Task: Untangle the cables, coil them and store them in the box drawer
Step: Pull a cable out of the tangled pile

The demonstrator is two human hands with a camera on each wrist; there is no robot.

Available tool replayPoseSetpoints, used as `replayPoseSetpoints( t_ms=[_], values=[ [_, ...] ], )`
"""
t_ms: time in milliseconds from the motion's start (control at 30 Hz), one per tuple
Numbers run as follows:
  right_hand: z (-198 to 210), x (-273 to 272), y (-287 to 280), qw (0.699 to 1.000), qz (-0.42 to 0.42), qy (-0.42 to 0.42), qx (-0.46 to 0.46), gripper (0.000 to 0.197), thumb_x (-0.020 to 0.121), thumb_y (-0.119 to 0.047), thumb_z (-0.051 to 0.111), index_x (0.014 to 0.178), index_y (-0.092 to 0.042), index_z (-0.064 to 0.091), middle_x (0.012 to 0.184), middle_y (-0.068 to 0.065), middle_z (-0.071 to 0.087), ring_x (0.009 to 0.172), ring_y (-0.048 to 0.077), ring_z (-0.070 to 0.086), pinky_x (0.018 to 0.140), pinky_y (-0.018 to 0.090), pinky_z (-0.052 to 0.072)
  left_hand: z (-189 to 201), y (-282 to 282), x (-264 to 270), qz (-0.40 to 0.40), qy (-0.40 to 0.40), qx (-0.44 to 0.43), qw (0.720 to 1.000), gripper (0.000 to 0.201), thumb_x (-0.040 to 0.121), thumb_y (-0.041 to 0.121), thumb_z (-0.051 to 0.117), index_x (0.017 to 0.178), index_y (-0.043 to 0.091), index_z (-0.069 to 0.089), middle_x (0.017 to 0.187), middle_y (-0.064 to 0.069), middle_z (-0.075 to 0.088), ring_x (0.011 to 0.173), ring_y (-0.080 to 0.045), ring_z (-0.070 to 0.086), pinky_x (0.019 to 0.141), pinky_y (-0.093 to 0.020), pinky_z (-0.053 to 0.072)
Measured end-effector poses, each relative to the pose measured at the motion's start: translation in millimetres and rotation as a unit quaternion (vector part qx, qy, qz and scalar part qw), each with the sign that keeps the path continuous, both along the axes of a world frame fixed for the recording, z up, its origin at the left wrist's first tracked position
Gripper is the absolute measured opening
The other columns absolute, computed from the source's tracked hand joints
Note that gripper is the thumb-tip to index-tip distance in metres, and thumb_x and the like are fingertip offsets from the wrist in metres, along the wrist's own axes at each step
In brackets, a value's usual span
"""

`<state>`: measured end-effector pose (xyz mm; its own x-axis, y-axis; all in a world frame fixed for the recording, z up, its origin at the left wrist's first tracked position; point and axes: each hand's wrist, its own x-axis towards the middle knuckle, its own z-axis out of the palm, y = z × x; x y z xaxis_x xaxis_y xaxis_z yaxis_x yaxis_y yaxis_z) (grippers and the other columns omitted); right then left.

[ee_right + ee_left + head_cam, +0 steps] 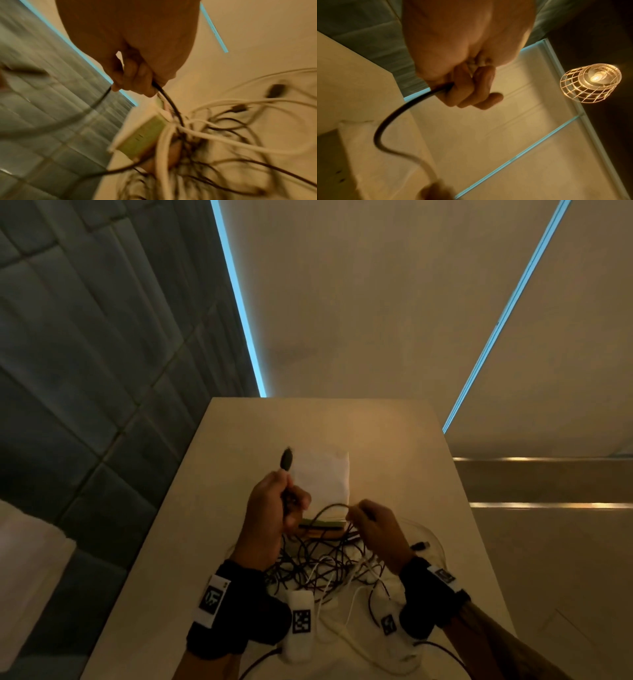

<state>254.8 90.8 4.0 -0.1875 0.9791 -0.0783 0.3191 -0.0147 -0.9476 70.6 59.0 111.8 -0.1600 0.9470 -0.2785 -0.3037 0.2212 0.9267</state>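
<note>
A tangle of black and white cables (325, 571) lies on the beige table (404, 460) between my wrists. My left hand (289, 505) is raised in a fist round a black cable (393, 115), whose dark end (287, 459) sticks up above the knuckles. My right hand (356, 512) pinches the same black cable (169, 104) a short span away, so it arches between both hands. Behind the hands stands the white box (323, 474). Its green-fronted drawer (322, 524) shows low between the hands and reappears, blurred, in the right wrist view as the drawer (145, 135) beside the tangle (205, 135).
A loose black connector (420, 545) lies right of the tangle. The table's left edge (164, 515) runs beside a padded grey wall (85, 371). A wire-cage lamp (590, 83) hangs overhead. Bare tabletop lies beyond the box and on the right.
</note>
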Motion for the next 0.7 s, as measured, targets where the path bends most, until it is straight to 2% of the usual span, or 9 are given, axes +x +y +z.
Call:
replayPoseSetpoints(
  t_ms=[67, 133, 233, 300, 367, 433, 500, 567, 700],
  values=[
    [40, -7, 3, 0.996, 0.003, 0.088, 0.009, 0.021, 0.095, -0.012, 0.056, 0.077, -0.004, 0.063, 0.055, -0.007, 0.048, 0.046, 0.003, 0.041, 0.047, 0.019, 0.035, -8, -4, 4, -0.015, 0.002, -0.058, 0.998, 0.034, 0.104, 0.027, 0.027, 0.076, 0.014, 0.041, 0.068, -0.015, 0.071, 0.038, -0.017, 0.052, 0.036, -0.017, 0.030],
    [68, -14, 1, 0.989, 0.054, 0.135, 0.024, 0.018, 0.094, -0.010, 0.057, 0.080, 0.000, 0.063, 0.056, -0.008, 0.052, 0.049, 0.005, 0.044, 0.048, 0.019, 0.037, -7, -8, 10, -0.026, -0.040, -0.071, 0.996, 0.032, 0.104, 0.027, 0.028, 0.080, 0.014, 0.045, 0.081, -0.018, 0.074, 0.057, -0.027, 0.068, 0.044, -0.029, 0.050],
    [78, -24, -10, 0.975, 0.147, 0.165, 0.002, 0.017, 0.093, -0.008, 0.058, 0.089, 0.007, 0.065, 0.079, 0.006, 0.070, 0.067, 0.015, 0.066, 0.064, 0.029, 0.054, 2, -10, 14, -0.038, -0.159, -0.039, 0.986, 0.030, 0.103, 0.027, 0.030, 0.085, 0.013, 0.049, 0.084, -0.015, 0.074, 0.073, -0.028, 0.072, 0.057, -0.037, 0.057],
    [68, -26, -15, 0.977, 0.157, 0.145, 0.010, 0.020, 0.091, -0.015, 0.061, 0.090, 0.003, 0.069, 0.078, 0.017, 0.067, 0.067, 0.018, 0.061, 0.065, 0.031, 0.050, 5, -9, 13, -0.068, -0.194, -0.008, 0.979, 0.026, 0.101, 0.031, 0.033, 0.090, 0.015, 0.051, 0.098, -0.020, 0.072, 0.090, -0.034, 0.069, 0.073, -0.039, 0.055],
    [60, -28, -20, 0.976, 0.155, 0.152, -0.001, 0.017, 0.089, -0.022, 0.063, 0.091, -0.009, 0.074, 0.076, 0.020, 0.064, 0.067, 0.019, 0.056, 0.063, 0.031, 0.045, 4, -7, 11, -0.065, -0.158, 0.019, 0.985, 0.026, 0.098, 0.031, 0.037, 0.083, 0.013, 0.049, 0.077, -0.014, 0.068, 0.077, -0.031, 0.063, 0.067, -0.035, 0.048],
    [55, -29, -23, 0.969, 0.166, 0.183, -0.027, 0.015, 0.090, -0.020, 0.063, 0.090, -0.009, 0.072, 0.074, 0.018, 0.059, 0.065, 0.017, 0.053, 0.061, 0.029, 0.044, 2, -6, 11, -0.055, -0.123, 0.053, 0.989, 0.029, 0.100, 0.027, 0.035, 0.080, 0.010, 0.047, 0.057, -0.005, 0.048, 0.056, -0.021, 0.050, 0.057, -0.032, 0.047],
    [50, -30, -26, 0.968, 0.169, 0.182, -0.047, 0.020, 0.094, -0.016, 0.058, 0.081, -0.003, 0.067, 0.066, 0.008, 0.053, 0.054, 0.007, 0.045, 0.054, 0.020, 0.039, 3, -4, 11, -0.051, -0.132, 0.085, 0.986, 0.028, 0.100, 0.026, 0.036, 0.080, 0.009, 0.048, 0.054, 0.000, 0.038, 0.045, -0.013, 0.036, 0.051, -0.028, 0.042],
    [41, -28, -27, 0.969, 0.172, 0.171, -0.047, 0.027, 0.097, -0.016, 0.054, 0.071, -0.007, 0.060, 0.060, 0.001, 0.047, 0.051, 0.007, 0.039, 0.052, 0.019, 0.033, 2, -4, 9, -0.054, -0.150, 0.098, 0.982, 0.025, 0.096, 0.028, 0.040, 0.081, 0.010, 0.049, 0.055, 0.002, 0.038, 0.041, -0.007, 0.028, 0.045, -0.024, 0.026],
    [5, -22, -23, 0.972, 0.174, 0.150, -0.052, 0.028, 0.099, -0.014, 0.050, 0.078, 0.004, 0.053, 0.063, 0.000, 0.041, 0.055, 0.009, 0.037, 0.055, 0.021, 0.033, 1, -4, 6, -0.046, -0.145, 0.116, 0.982, 0.024, 0.093, 0.029, 0.041, 0.081, 0.010, 0.049, 0.053, 0.005, 0.039, 0.039, -0.005, 0.024, 0.044, -0.026, 0.015]
  ],
)
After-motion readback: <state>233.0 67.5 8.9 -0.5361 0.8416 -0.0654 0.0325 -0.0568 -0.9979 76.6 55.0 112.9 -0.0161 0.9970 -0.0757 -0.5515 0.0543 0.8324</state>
